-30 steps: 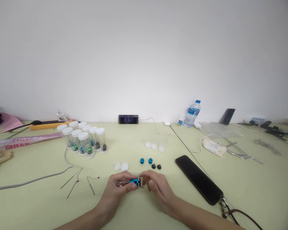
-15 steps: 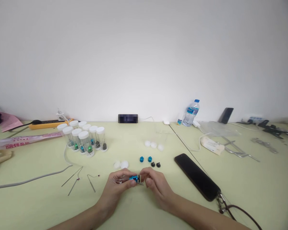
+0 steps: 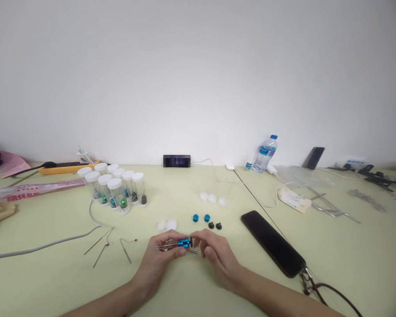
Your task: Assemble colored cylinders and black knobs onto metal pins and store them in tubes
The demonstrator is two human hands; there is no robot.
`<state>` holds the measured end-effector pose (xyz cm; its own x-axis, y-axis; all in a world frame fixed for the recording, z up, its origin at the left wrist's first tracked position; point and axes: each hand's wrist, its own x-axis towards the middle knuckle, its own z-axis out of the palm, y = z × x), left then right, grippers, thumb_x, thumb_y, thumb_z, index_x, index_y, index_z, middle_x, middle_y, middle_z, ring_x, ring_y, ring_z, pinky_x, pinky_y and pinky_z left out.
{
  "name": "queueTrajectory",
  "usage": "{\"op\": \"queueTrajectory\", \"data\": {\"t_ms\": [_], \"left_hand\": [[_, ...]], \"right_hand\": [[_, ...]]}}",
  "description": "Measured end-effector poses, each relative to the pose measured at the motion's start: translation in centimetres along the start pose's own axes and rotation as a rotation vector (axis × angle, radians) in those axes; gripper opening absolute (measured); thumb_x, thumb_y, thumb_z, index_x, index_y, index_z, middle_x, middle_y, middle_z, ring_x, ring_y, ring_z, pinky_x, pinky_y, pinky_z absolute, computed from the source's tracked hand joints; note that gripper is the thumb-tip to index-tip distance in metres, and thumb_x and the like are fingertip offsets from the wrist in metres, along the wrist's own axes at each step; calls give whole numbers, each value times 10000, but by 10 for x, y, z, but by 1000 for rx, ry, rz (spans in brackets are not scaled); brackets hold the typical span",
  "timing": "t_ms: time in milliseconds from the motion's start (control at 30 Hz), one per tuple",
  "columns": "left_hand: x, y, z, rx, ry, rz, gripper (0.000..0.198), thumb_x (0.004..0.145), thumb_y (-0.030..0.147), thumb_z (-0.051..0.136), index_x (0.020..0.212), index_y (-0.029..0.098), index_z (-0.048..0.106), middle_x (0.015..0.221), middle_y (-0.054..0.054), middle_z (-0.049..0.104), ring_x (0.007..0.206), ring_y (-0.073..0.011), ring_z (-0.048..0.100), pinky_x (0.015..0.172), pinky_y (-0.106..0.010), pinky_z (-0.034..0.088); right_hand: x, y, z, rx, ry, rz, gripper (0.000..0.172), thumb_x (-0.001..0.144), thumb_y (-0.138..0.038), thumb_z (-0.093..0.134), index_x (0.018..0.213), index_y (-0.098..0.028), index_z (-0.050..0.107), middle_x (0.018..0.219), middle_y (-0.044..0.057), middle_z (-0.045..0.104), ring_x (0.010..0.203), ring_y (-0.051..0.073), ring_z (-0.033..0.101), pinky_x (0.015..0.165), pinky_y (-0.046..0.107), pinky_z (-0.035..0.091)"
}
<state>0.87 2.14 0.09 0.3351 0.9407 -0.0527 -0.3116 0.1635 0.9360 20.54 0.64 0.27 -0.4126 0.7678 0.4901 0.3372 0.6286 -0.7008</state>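
Note:
Low over the pale green table, my left hand (image 3: 161, 257) is closed around a small blue metal part (image 3: 184, 242) with thin wire ends sticking out to the left. My right hand (image 3: 214, 255) pinches the right end of the same part, where a dark piece and a thin metal pin show. Just beyond my fingers lie two loose blue nuts (image 3: 201, 218) and two black screws (image 3: 214, 226). Two white caps (image 3: 166, 226) rest a little to the left of them.
Several white-capped clear vials (image 3: 115, 189) stand at the left, bent wires (image 3: 112, 246) in front of them. A black phone (image 3: 272, 244) with a strap lies to the right. Three white caps (image 3: 213, 199), a grey cable (image 3: 53, 242), a water bottle (image 3: 265, 154) sit farther off.
Both hands stayed together on the blue part, with only small finger shifts. The view tilted slightly, so everything sits a little higher in the picture.

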Motion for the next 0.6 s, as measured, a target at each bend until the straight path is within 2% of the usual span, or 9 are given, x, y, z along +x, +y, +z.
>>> {"op": "queueTrajectory", "data": {"t_ms": [100, 300, 467, 600], "left_hand": [[-1, 2, 1, -3, -21, 9, 200, 642, 209, 794, 833, 176, 747, 854, -49, 707, 815, -206, 651, 764, -292, 478], [-2, 5, 2, 10, -6, 0, 194, 636, 207, 796, 819, 172, 744, 839, -51, 711, 798, -194, 638, 755, -285, 475], [-2, 5, 2, 16, -9, 7, 177, 633, 213, 795, 798, 176, 741, 836, -44, 709, 806, -197, 643, 755, -282, 479], [-3, 4, 2, 24, -27, -17, 180, 624, 194, 804, 793, 184, 743, 818, -29, 711, 785, -175, 646, 753, -261, 484]], "right_hand": [[1, -1, -1, -1, -29, 6, 492, 981, -497, 202, 1159, -213, 561, 869, 54, 597, 782, 174, 559, 753, 305, 445], [1, 1, 0, 25, 1, 14, 497, 975, -514, 213, 1201, -200, 525, 888, 59, 599, 738, 163, 553, 723, 302, 449], [1, 1, 1, -2, -36, 15, 536, 982, -504, 174, 1000, -181, 602, 818, 56, 596, 748, 166, 552, 713, 294, 442], [2, 0, 2, -3, -44, 54, 387, 954, -503, 343, 1078, -185, 527, 831, 40, 597, 671, 140, 528, 636, 257, 430]]}}
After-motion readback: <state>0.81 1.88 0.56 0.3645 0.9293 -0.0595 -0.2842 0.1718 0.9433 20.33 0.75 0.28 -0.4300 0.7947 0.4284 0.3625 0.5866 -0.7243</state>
